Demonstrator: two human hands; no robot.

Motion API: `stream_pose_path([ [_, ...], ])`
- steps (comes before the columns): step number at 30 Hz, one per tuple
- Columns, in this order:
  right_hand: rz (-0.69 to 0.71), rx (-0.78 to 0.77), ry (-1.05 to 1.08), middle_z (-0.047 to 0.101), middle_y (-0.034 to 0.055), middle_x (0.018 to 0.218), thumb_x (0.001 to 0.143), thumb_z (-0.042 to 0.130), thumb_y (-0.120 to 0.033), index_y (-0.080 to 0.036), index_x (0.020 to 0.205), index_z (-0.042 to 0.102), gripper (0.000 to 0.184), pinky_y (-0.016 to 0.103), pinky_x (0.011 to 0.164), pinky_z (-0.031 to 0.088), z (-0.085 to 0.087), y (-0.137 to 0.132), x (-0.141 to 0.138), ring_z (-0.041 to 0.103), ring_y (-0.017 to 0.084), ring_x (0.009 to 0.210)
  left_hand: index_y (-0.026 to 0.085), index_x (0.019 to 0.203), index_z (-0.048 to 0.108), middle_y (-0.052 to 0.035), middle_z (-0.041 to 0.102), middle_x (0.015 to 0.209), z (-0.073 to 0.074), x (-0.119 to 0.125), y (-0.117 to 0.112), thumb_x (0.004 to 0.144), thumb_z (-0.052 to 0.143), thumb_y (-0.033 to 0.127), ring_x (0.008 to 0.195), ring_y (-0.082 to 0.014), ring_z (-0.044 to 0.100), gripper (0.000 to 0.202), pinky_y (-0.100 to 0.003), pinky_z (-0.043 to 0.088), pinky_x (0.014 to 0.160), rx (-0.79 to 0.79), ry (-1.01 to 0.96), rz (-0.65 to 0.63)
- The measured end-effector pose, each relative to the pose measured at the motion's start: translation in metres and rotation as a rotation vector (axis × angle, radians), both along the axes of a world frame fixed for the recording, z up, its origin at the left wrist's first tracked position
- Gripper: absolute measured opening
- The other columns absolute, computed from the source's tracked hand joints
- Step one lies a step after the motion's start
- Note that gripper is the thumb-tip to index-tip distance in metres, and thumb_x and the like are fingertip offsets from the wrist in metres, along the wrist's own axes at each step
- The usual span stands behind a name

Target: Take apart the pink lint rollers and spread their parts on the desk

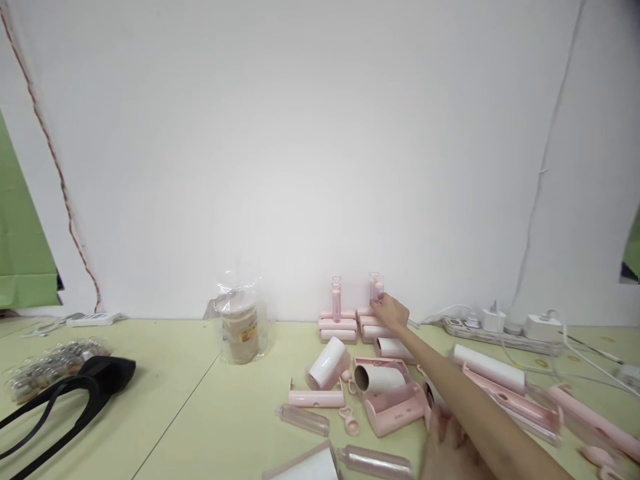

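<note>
My right hand reaches to the wall side of the table, its fingers pinched at a small upright translucent pink tube. That tube stands by a pink case with a white roll. To its left, a matching upright tube rises behind another pink case and roll. My left hand is low in the view, partly behind my right forearm, with curled, blurred fingers; what they hold is hidden. Close by it lie an open pink case and a white paper roll.
Loose clear tubes, pink ring caps and more rolls lie around. A bagged tub stands left of centre. A power strip with cables runs along the right wall. A black strapped object sits at left.
</note>
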State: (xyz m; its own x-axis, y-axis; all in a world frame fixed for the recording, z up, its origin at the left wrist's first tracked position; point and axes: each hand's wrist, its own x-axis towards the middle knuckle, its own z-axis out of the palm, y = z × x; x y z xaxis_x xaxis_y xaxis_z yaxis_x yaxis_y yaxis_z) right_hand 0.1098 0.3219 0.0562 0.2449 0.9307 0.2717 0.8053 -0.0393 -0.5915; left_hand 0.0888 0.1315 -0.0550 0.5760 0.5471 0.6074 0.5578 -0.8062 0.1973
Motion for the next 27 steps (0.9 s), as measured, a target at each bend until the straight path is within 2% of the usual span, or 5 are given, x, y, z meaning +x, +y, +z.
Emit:
stream_pose_path([
  [6, 0.009, 0.228, 0.068, 0.056, 0.0057, 0.104, 0.086, 0.048, -0.032, -0.015, 0.107, 0.052, 0.027, 0.037, 0.074, 0.047, 0.061, -0.037, 0.028, 0.057, 0.017, 0.087, 0.019, 0.115, 0.045, -0.0087, 0.056, 0.111, 0.003, -0.002, 0.003, 0.084, 0.043, 0.035, 0.106, -0.0242, 0.047, 0.035, -0.048, 0.036, 0.095, 0.111, -0.029, 0.041],
  [11, 0.122, 0.371, 0.109, 0.061, 0.0025, 0.087, 0.084, 0.048, -0.038, -0.015, 0.097, 0.055, 0.028, 0.031, 0.069, 0.046, 0.088, -0.112, 0.071, 0.058, 0.015, 0.077, 0.019, 0.088, 0.044, -0.0052, 0.053, 0.085, 0.024, -0.015, -0.038, 0.072, 0.055, 0.027, 0.084, -0.0221, 0.050, 0.021, -0.041, 0.044, 0.078, 0.035, -0.367, 0.144],
  [16, 0.258, 0.337, 0.133, 0.065, 0.0025, 0.084, 0.079, 0.045, -0.043, -0.017, 0.093, 0.056, 0.032, 0.025, 0.063, 0.043, 0.049, -0.200, 0.097, 0.059, 0.016, 0.075, 0.020, 0.103, 0.030, -0.0084, 0.042, 0.101, 0.030, -0.046, -0.089, 0.077, 0.046, 0.028, 0.098, -0.0220, 0.044, 0.031, -0.041, 0.037, 0.086, -0.279, -0.786, 0.257],
  [22, 0.333, 0.197, 0.038, 0.055, -0.0019, 0.054, 0.075, 0.048, -0.047, -0.019, 0.069, 0.056, 0.030, 0.023, 0.045, 0.034, -0.016, -0.261, 0.086, 0.052, 0.016, 0.050, 0.018, 0.126, 0.012, -0.0131, 0.023, 0.134, 0.026, -0.067, -0.107, 0.075, 0.051, 0.022, 0.124, -0.0225, 0.026, 0.065, -0.039, 0.020, 0.104, -0.766, -0.585, 0.131],
  [27, 0.337, 0.194, 0.003, 0.054, -0.0029, 0.051, 0.073, 0.050, -0.050, -0.021, 0.064, 0.055, 0.030, 0.022, 0.045, 0.033, -0.027, -0.279, 0.087, 0.051, 0.015, 0.048, 0.016, 0.123, 0.022, -0.0122, 0.035, 0.128, 0.020, -0.069, -0.104, 0.070, 0.052, 0.014, 0.123, -0.0209, 0.030, 0.061, -0.035, 0.020, 0.104, -0.795, -0.494, 0.083],
])
